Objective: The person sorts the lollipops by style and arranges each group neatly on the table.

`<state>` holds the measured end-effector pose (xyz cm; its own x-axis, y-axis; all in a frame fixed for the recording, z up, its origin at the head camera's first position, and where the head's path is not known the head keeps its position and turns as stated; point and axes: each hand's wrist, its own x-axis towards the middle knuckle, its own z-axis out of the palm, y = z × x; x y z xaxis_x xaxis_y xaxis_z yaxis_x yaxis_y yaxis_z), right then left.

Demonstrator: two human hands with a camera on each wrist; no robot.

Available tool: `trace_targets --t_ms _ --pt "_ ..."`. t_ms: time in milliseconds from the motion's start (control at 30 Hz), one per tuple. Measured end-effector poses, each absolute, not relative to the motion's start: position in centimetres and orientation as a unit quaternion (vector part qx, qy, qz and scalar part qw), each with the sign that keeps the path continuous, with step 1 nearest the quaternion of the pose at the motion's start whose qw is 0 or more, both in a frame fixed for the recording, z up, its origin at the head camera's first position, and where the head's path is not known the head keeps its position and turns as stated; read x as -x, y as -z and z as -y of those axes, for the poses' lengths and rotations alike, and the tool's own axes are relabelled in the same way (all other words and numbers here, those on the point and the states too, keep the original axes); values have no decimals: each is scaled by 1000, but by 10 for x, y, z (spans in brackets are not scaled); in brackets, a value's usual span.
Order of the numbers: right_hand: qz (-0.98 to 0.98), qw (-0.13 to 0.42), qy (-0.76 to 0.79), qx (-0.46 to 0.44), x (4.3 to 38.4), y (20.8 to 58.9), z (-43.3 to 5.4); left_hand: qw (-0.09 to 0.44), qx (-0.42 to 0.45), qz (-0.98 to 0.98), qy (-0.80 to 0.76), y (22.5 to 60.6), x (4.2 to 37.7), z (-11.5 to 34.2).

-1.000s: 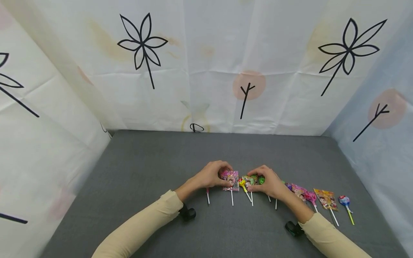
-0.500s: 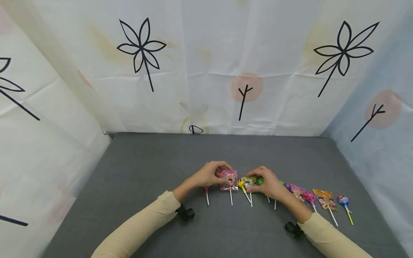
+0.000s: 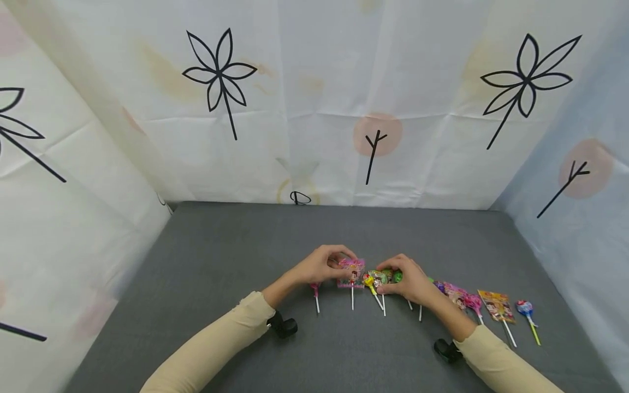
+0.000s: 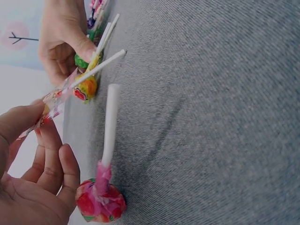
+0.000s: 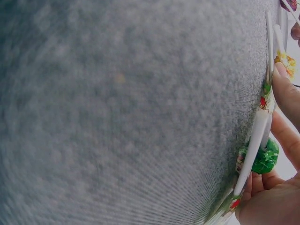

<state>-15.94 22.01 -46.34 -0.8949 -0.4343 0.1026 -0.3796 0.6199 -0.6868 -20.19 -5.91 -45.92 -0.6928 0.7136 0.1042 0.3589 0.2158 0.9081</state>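
Observation:
My left hand pinches a lollipop in a flat pink packet between thumb and fingers, its white stick pointing toward me. Below that hand lies a round lollipop in a pink and red wrapper. Just right of the pink packet is a yellow round lollipop, its stick crossing toward its neighbour's. My right hand grips a flat green packet lollipop, thumb at the near edge and fingers at the far edge. A green round lollipop sits under the right palm, partly hidden by the fingers.
Rightward along the grey table run a purple-pink packet, a pink round lollipop, an orange packet lollipop and a blue round one. White patterned cloth walls the back and sides.
The pink packet in my left hand has shifted slightly and tipped a little. My right hand stays in place at the green packet.

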Motion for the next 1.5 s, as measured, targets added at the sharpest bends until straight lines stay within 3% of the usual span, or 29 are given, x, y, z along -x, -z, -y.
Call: trace_targets --t_ms 633,1033,1500 --pt "-903 35 367 221 163 468 -222 179 -315 -736 -571 446 217 100" --pt "-899 41 370 230 162 464 -221 157 -240 -772 -567 439 231 143" --pt "-899 22 371 234 163 468 -221 122 -214 -789 -563 437 261 176"
